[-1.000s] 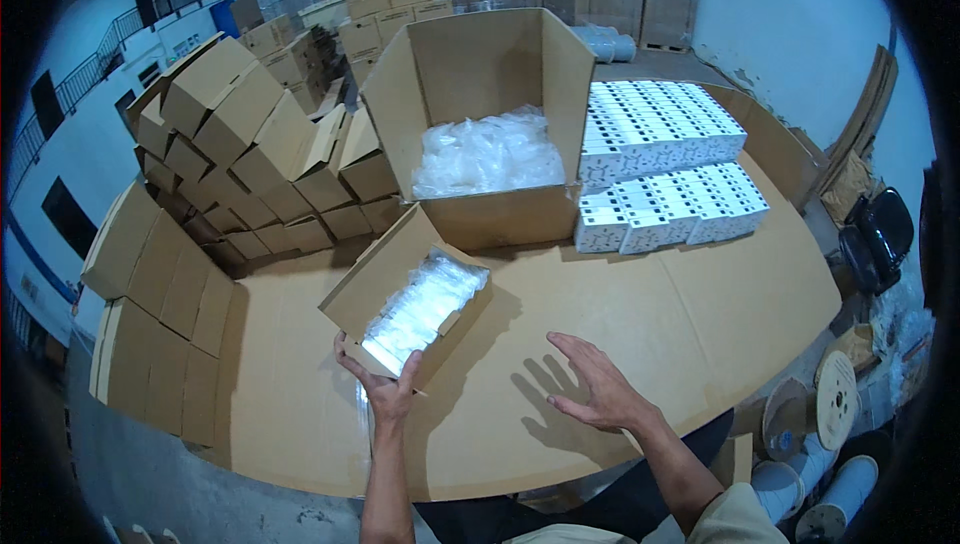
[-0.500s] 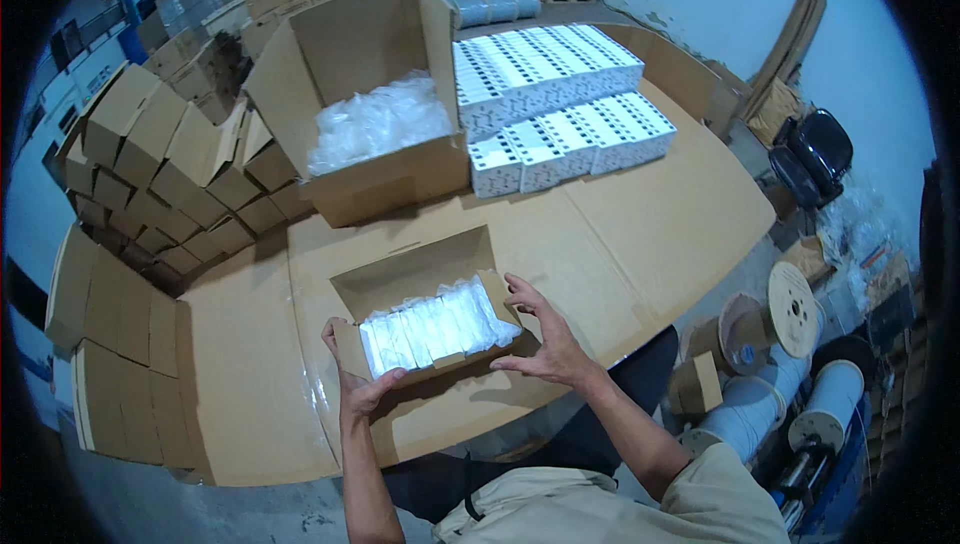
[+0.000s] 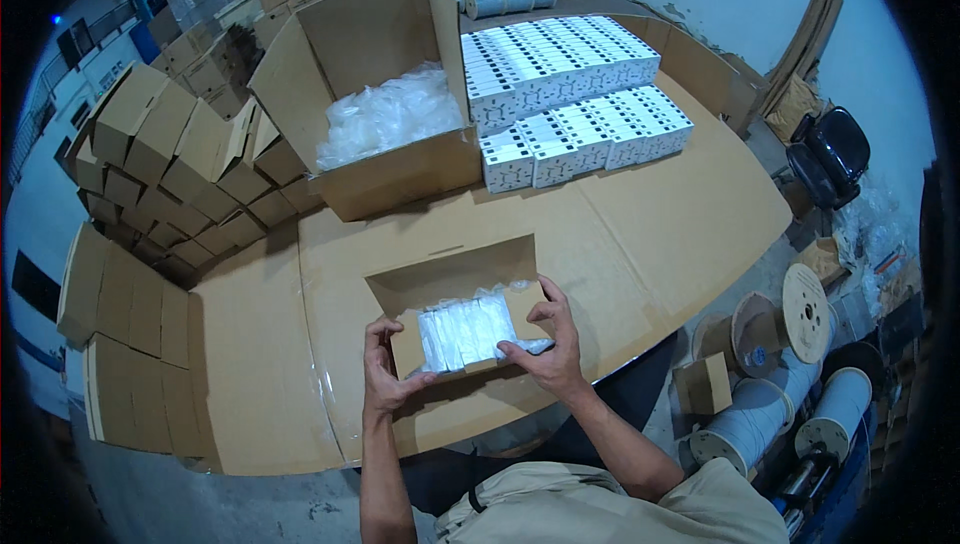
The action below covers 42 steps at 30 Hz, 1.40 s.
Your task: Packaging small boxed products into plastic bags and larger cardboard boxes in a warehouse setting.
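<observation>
Two hands, left hand (image 3: 388, 376) and right hand (image 3: 548, 344), fingers closed on the ends of a small open carton (image 3: 462, 324) of clear bags, hold it near the table (image 3: 650, 234) edge; packing stage, apparently; closing flaps next.

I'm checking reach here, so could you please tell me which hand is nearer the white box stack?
Right. The right hand is below the white box stack; the left hand lies farther left.

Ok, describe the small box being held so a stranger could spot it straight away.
Start at the cardboard-covered table. At its near edge, both hands grip a small open box. Unlike the big box behind, it is shallow, with clear packets in a neat row.
</observation>
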{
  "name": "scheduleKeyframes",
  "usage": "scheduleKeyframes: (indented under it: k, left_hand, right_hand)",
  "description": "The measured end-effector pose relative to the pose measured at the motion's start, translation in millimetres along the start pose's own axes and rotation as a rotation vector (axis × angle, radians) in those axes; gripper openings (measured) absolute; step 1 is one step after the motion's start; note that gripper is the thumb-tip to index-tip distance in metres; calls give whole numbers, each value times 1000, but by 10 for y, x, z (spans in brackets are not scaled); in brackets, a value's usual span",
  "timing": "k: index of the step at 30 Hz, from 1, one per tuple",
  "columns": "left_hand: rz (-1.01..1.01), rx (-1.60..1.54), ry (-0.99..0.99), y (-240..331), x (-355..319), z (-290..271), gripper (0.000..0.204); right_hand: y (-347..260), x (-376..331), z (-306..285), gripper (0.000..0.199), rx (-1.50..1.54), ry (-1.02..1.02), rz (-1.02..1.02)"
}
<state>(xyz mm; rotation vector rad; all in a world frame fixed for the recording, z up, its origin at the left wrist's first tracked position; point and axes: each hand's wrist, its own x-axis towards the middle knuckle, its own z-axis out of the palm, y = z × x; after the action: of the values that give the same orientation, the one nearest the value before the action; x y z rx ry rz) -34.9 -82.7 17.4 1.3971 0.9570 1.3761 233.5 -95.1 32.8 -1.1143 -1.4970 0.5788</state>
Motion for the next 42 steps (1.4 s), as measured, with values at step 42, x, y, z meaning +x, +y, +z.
scheduleKeyframes:
  k: [42]
  left_hand:
    - [93,-98,21,-166,57,-111,36]
  right_hand:
    - [-185,-97,179,24,-99,-3,26]
